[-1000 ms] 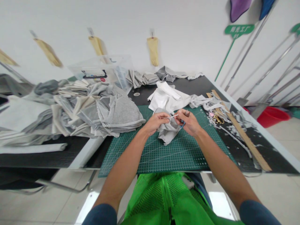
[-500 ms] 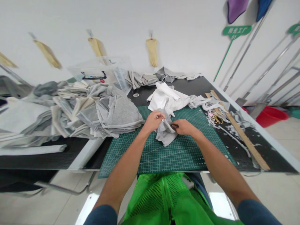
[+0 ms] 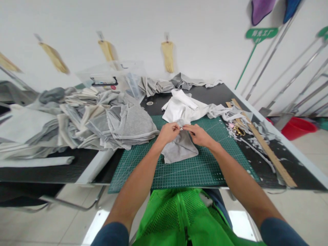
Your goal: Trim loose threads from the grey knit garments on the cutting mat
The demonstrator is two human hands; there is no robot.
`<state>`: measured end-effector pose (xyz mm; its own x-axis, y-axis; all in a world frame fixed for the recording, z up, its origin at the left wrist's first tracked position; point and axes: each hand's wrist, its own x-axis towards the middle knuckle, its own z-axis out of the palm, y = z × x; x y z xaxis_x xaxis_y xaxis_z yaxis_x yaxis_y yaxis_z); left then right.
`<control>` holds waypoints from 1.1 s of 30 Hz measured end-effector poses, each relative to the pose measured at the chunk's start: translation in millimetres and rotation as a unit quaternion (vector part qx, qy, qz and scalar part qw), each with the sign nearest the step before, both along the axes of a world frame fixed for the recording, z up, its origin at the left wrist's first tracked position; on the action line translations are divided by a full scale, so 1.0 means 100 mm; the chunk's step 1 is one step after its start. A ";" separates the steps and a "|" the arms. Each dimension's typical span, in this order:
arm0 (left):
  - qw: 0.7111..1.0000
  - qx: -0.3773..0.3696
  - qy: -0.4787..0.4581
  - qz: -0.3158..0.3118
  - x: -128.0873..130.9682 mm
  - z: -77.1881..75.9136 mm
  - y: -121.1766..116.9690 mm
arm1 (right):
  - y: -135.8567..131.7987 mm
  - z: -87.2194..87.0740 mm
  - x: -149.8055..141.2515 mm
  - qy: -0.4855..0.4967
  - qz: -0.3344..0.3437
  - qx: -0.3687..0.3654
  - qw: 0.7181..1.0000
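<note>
A grey piece of cloth (image 3: 180, 151) hangs from my hands, its lower part spread over the green cutting mat (image 3: 164, 176). My left hand (image 3: 168, 133) pinches its upper edge, where a small white bit shows at the fingertips. Close beside it, my right hand (image 3: 200, 134) is closed at the same edge, forefinger stretched toward the left fingertips. Something small and dark shows under the right fingers, too little to name. Just behind both hands lies a crumpled white cloth (image 3: 183, 108).
Stacked grey cloth pieces (image 3: 133, 124) cover the left side, before a clear plastic box (image 3: 107, 77). At right are wooden strips (image 3: 269, 147), scissors (image 3: 239, 131) and fabric scraps (image 3: 258, 145). A tape roll (image 3: 149, 103) lies farther back. A red bucket (image 3: 298, 128) stands beyond the table.
My right hand has moved up and left to meet my left hand at the cloth's upper edge. The grey cloth, bunched before, now hangs flatter and wider below them.
</note>
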<state>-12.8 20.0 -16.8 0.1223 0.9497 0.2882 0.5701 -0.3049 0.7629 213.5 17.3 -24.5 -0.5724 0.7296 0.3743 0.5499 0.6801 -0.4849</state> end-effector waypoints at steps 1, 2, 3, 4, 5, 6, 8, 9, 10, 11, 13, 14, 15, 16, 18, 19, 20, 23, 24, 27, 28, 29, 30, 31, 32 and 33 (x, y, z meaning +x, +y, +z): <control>1.000 0.006 -0.007 0.009 0.01 0.01 -0.01 | 0.02 -0.04 -0.02 -0.036 0.015 0.000 0.999; 1.000 0.014 -0.014 0.024 0.01 0.03 -0.01 | 0.03 -0.07 -0.04 -0.072 0.016 -0.008 0.997; 0.999 0.023 -0.023 0.042 0.00 0.05 -0.02 | 0.03 -0.08 -0.04 -0.104 0.007 -0.022 0.994; 0.997 0.033 -0.034 0.062 -0.01 0.06 -0.03 | 0.02 -0.09 -0.04 -0.129 -0.006 -0.037 0.991; 0.995 0.043 -0.048 0.081 -0.02 0.08 -0.03 | 0.00 -0.08 -0.03 -0.143 -0.020 -0.051 0.988; 0.992 0.050 -0.064 0.098 -0.04 0.09 -0.03 | -0.02 -0.06 -0.02 -0.146 -0.024 -0.063 0.987; 0.986 0.054 -0.094 0.127 -0.06 0.10 -0.02 | -0.08 -0.02 0.01 -0.126 0.015 -0.098 0.987; 0.984 0.052 -0.104 0.137 -0.07 0.10 -0.01 | -0.10 0.01 0.02 -0.107 0.052 -0.127 0.985; 0.982 0.049 -0.109 0.146 -0.07 0.09 0.01 | -0.13 0.03 0.03 -0.082 0.088 -0.161 0.980; 0.980 0.047 -0.116 0.152 -0.07 0.08 0.02 | -0.14 0.04 0.03 -0.050 0.111 -0.191 0.974; 0.976 0.042 -0.152 0.148 -0.05 0.05 0.04 | -0.14 0.06 0.03 0.037 0.090 -0.207 0.973; 0.974 0.031 -0.184 0.132 -0.04 0.04 0.04 | -0.13 0.06 0.01 0.085 0.050 -0.186 0.978; 0.969 0.013 -0.221 0.107 -0.02 0.03 0.03 | -0.11 0.05 0.00 0.124 0.005 -0.151 0.981; 0.963 -0.011 -0.259 0.072 0.00 0.02 0.02 | -0.09 0.05 -0.01 0.144 -0.030 -0.114 0.982; 0.947 -0.063 -0.314 -0.012 0.04 0.02 -0.01 | -0.05 0.03 -0.04 0.098 -0.051 -0.065 0.992; 0.937 -0.083 -0.335 -0.052 0.06 0.03 -0.03 | -0.03 0.01 -0.05 0.050 -0.046 -0.057 0.996; 0.926 -0.096 -0.356 -0.085 0.07 0.05 -0.05 | -0.02 0.00 -0.06 0.000 -0.041 -0.057 0.998; 0.892 -0.097 -0.423 -0.124 0.06 0.13 -0.09 | 0.01 -0.04 -0.05 -0.089 -0.045 -0.075 0.992; 0.885 -0.092 -0.441 -0.119 0.04 0.16 -0.09 | 0.02 -0.05 -0.03 -0.100 -0.048 -0.081 0.991; 0.875 -0.095 -0.465 -0.091 -0.01 0.21 -0.08 | 0.02 -0.03 0.08 -0.136 -0.068 -0.096 0.984; 0.875 -0.102 -0.466 -0.083 -0.03 0.22 -0.08 | 0.02 -0.01 0.13 -0.144 -0.076 -0.100 0.981; 0.876 -0.108 -0.463 -0.078 -0.04 0.22 -0.07 | 0.00 0.02 0.18 -0.150 -0.082 -0.106 0.980; 0.878 -0.115 -0.458 -0.077 -0.04 0.21 -0.07 | -0.01 0.05 0.22 -0.153 -0.085 -0.115 0.978; 0.880 -0.120 -0.452 -0.084 -0.04 0.20 -0.07 | -0.02 0.09 0.26 -0.153 -0.082 -0.127 0.977; 0.882 -0.126 -0.444 -0.096 -0.04 0.20 -0.08 | -0.04 0.13 0.29 -0.150 -0.081 -0.139 0.976; 0.883 -0.132 -0.435 -0.116 -0.03 0.19 -0.09 | -0.05 0.16 0.30 -0.142 -0.084 -0.145 0.976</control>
<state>-15.5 11.0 2.3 0.1637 0.9764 0.1406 -0.3202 -0.0822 0.9438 243.8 12.1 -8.0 -0.4866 0.8735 -0.0172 0.7817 0.4265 -0.4551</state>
